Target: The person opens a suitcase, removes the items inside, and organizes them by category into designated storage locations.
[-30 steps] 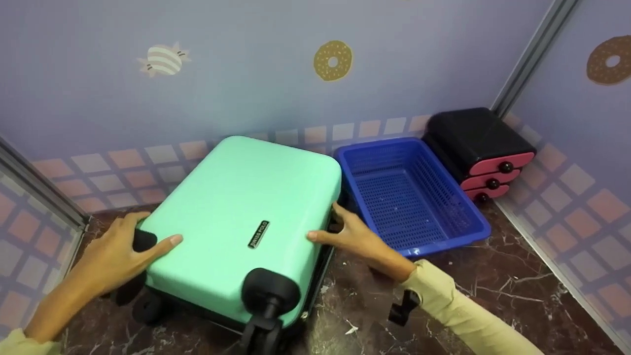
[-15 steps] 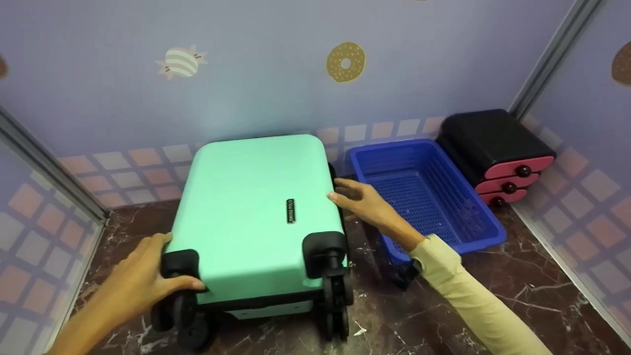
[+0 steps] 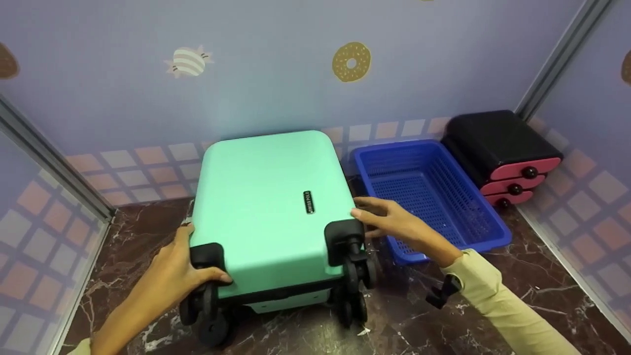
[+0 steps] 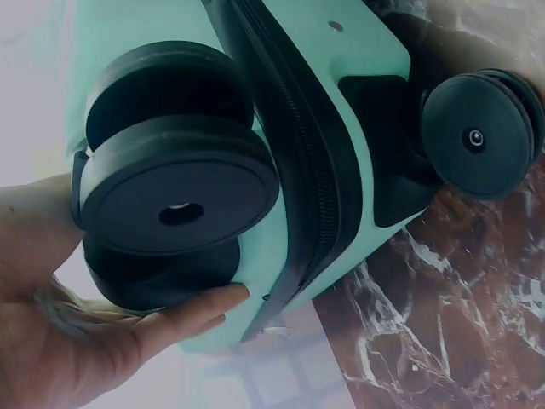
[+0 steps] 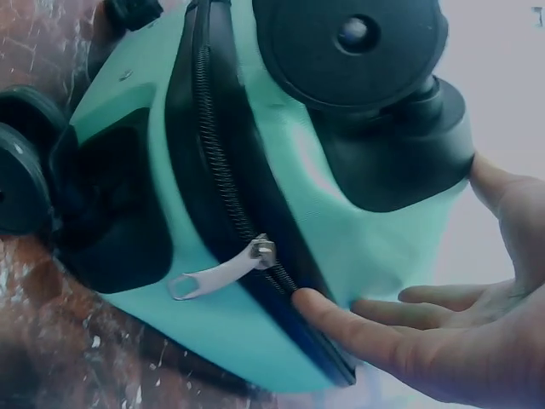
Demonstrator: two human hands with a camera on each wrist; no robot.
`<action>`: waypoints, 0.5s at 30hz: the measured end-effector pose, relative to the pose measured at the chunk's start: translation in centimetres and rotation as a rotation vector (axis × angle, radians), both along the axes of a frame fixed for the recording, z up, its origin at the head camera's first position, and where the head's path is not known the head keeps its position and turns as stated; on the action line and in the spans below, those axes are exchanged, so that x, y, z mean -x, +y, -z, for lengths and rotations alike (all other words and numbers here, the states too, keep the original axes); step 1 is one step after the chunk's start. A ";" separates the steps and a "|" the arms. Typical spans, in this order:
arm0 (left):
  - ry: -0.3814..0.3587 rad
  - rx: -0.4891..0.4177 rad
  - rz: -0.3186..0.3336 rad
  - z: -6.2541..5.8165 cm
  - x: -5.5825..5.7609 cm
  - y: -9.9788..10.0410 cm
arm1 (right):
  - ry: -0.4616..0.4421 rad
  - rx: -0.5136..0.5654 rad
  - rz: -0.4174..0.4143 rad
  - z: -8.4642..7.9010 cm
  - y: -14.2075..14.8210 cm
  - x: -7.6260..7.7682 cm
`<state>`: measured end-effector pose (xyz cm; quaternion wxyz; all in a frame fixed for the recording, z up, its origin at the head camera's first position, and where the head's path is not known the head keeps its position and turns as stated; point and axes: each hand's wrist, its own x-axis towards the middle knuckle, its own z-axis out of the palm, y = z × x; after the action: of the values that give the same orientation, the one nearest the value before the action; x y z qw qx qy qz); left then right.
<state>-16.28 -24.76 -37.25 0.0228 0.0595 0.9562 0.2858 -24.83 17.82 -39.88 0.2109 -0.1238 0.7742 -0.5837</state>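
Observation:
A mint-green hard-shell suitcase (image 3: 266,187) lies flat on the floor, its wheeled end facing me. My left hand (image 3: 170,273) holds its near left corner, the thumb over the black corner guard and the fingers along the side. Close by that hand is a black double wheel (image 4: 179,204). My right hand (image 3: 402,222) holds the right side near the other front corner, thumb on the top edge. In the right wrist view, its index fingertip touches the black zipper band beside a silver zipper pull (image 5: 221,277). The suitcase's underside is hidden.
A blue perforated plastic basket (image 3: 438,217) stands right of the suitcase. Beyond it, a black drawer unit (image 3: 503,135) with pink fronts sits in the corner. Patterned walls (image 3: 271,74) rise behind and on both sides of the dark marbled floor (image 3: 394,310).
The suitcase has turned so its wheeled end faces me and has shifted right. My left hand stays at its near left corner; my right hand has slid along the right side toward the wheel.

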 end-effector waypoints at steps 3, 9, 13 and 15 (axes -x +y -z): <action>0.007 -0.017 0.012 -0.1 0.1 0.3 | -0.005 -0.003 0.015 0.3 0.6 0.0; -0.028 -0.137 0.012 -0.1 0.4 -1.1 | 0.000 0.010 0.008 0.9 0.5 -0.6; -0.097 -0.328 0.018 0.2 1.1 -2.2 | 0.013 0.025 0.011 1.5 0.6 -1.5; -0.128 -0.379 0.035 0.4 1.6 -2.5 | 0.020 0.019 0.021 1.8 0.8 -2.0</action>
<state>-17.84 -27.23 -37.70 0.0769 0.0610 0.8808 0.4633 -22.79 18.66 -41.67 0.1958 -0.1234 0.7721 -0.5919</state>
